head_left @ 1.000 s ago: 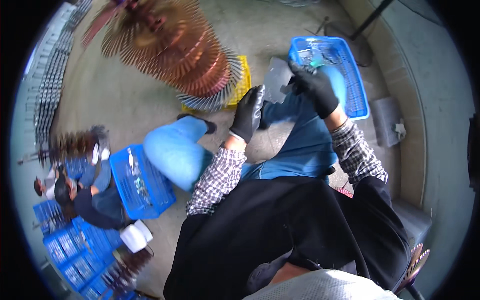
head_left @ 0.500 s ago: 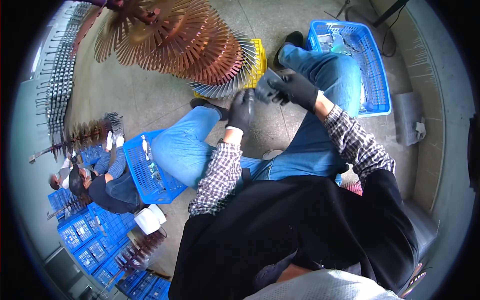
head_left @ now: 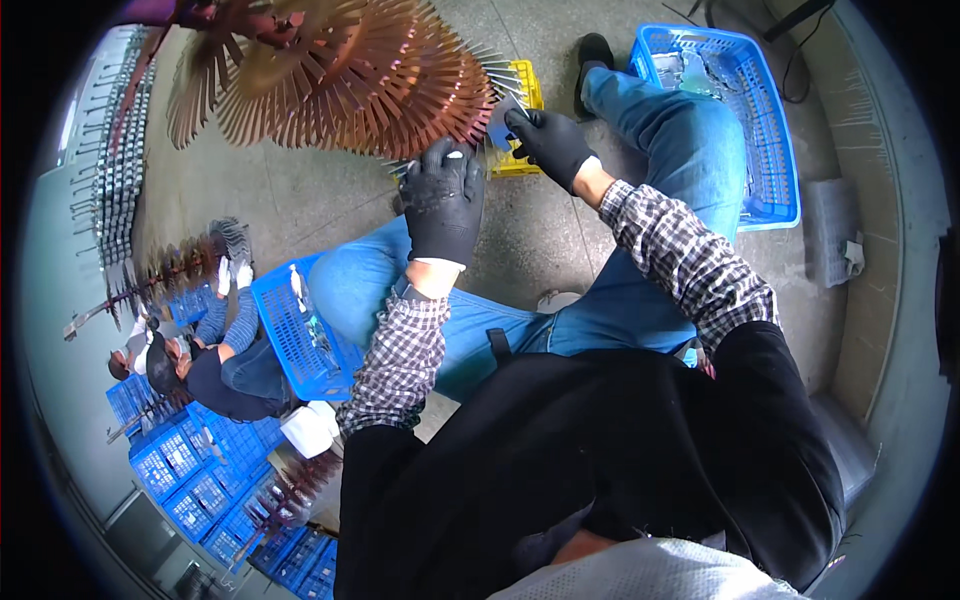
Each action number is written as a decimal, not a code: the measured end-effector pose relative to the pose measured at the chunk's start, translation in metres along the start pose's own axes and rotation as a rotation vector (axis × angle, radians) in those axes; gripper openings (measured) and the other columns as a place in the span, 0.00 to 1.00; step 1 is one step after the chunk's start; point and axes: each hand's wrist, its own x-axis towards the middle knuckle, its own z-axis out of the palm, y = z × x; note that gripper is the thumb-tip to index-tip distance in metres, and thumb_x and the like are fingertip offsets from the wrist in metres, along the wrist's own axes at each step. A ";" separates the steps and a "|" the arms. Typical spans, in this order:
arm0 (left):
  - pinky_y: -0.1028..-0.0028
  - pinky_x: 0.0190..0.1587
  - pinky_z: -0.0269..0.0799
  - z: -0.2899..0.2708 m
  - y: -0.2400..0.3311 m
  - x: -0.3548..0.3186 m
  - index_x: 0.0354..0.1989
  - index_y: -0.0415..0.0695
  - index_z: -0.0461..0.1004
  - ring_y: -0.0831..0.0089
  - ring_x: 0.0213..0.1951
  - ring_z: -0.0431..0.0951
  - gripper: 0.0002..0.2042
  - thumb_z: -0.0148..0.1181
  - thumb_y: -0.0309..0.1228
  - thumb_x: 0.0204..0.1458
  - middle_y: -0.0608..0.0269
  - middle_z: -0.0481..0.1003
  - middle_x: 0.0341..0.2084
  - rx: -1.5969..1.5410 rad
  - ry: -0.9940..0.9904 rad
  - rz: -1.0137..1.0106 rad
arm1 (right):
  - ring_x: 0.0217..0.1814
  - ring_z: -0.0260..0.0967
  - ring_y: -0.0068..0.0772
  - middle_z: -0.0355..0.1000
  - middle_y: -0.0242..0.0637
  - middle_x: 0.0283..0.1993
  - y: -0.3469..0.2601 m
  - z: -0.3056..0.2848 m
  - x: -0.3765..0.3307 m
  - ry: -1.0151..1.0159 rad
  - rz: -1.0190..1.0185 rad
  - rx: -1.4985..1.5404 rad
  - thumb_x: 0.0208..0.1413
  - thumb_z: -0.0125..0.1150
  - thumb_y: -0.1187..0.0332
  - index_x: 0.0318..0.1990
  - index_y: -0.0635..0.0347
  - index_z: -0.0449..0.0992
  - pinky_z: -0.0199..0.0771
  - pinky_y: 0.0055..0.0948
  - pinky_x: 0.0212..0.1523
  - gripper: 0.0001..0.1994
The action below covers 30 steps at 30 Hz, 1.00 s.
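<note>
Most prongs of the round copper-coloured fan-shaped metal rack (head_left: 340,80) already carry plates. The black-gloved right hand (head_left: 550,145) pinches a small flat grey metal plate (head_left: 500,118) at its edge; the black-gloved left hand (head_left: 443,200) steadies prongs, fingers curled; the blue plastic basket (head_left: 770,150) holds more

No labels, signs or screens show; the only containers are open crates: a blue basket (head_left: 775,150) on the floor at upper right; a small yellow crate (head_left: 522,130) beside the copper-coloured rack; stacked blue crates (head_left: 190,480) at lower left.
</note>
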 end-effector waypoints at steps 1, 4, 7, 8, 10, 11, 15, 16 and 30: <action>0.60 0.51 0.74 -0.001 0.002 -0.001 0.53 0.44 0.79 0.53 0.46 0.79 0.15 0.60 0.32 0.58 0.54 0.78 0.53 0.072 0.023 0.014 | 0.30 0.79 0.31 0.80 0.43 0.35 0.000 0.002 -0.002 -0.004 0.018 0.045 0.67 0.57 0.50 0.43 0.70 0.81 0.76 0.24 0.32 0.24; 0.58 0.51 0.73 0.006 -0.010 -0.003 0.56 0.45 0.77 0.52 0.47 0.78 0.17 0.59 0.33 0.59 0.54 0.76 0.55 0.124 0.090 0.043 | 0.30 0.79 0.31 0.79 0.42 0.34 0.002 0.012 -0.007 0.023 0.071 0.214 0.67 0.58 0.51 0.43 0.69 0.80 0.76 0.24 0.33 0.24; 0.56 0.51 0.73 0.011 -0.022 0.001 0.59 0.46 0.76 0.52 0.49 0.78 0.19 0.59 0.35 0.59 0.54 0.75 0.57 0.169 0.159 0.082 | 0.31 0.78 0.32 0.78 0.42 0.34 0.007 0.018 -0.007 0.067 0.124 0.384 0.67 0.59 0.51 0.43 0.69 0.80 0.76 0.25 0.33 0.23; 0.56 0.50 0.73 0.012 -0.025 0.004 0.60 0.46 0.75 0.52 0.48 0.78 0.20 0.59 0.35 0.59 0.54 0.76 0.56 0.199 0.125 0.081 | 0.30 0.79 0.31 0.78 0.41 0.32 0.010 0.020 -0.007 0.082 0.120 0.390 0.67 0.58 0.51 0.42 0.68 0.80 0.75 0.25 0.33 0.23; 0.55 0.49 0.73 0.014 -0.032 0.009 0.61 0.46 0.74 0.52 0.46 0.79 0.21 0.58 0.36 0.60 0.53 0.77 0.53 0.268 0.057 0.070 | 0.29 0.79 0.30 0.78 0.40 0.30 0.013 0.024 -0.006 0.097 0.108 0.401 0.67 0.56 0.52 0.40 0.67 0.82 0.75 0.26 0.32 0.22; 0.54 0.48 0.73 0.016 -0.035 0.011 0.62 0.46 0.73 0.52 0.45 0.79 0.22 0.58 0.37 0.60 0.53 0.78 0.52 0.302 0.022 0.066 | 0.29 0.79 0.30 0.78 0.39 0.29 0.015 0.025 -0.006 0.106 0.102 0.407 0.66 0.55 0.52 0.40 0.66 0.82 0.75 0.27 0.32 0.22; 0.54 0.45 0.73 0.033 -0.053 0.027 0.60 0.47 0.75 0.53 0.41 0.81 0.20 0.57 0.38 0.60 0.53 0.80 0.47 0.329 -0.003 0.049 | 0.29 0.79 0.29 0.78 0.38 0.30 0.009 0.026 -0.006 0.113 0.110 0.434 0.66 0.56 0.52 0.38 0.65 0.82 0.75 0.26 0.33 0.22; 0.54 0.45 0.73 0.037 -0.056 0.029 0.60 0.47 0.75 0.53 0.40 0.81 0.20 0.57 0.38 0.60 0.53 0.81 0.46 0.340 -0.012 0.044 | 0.29 0.79 0.29 0.78 0.38 0.30 0.008 0.027 -0.006 0.114 0.114 0.445 0.66 0.56 0.52 0.38 0.65 0.82 0.75 0.26 0.33 0.21; 0.55 0.45 0.73 0.042 -0.025 0.053 0.48 0.51 0.80 0.58 0.44 0.80 0.13 0.57 0.39 0.58 0.61 0.81 0.45 0.361 0.042 0.013 | 0.31 0.80 0.30 0.78 0.39 0.31 0.004 0.012 0.000 0.106 0.116 0.480 0.66 0.56 0.53 0.37 0.65 0.82 0.76 0.26 0.34 0.20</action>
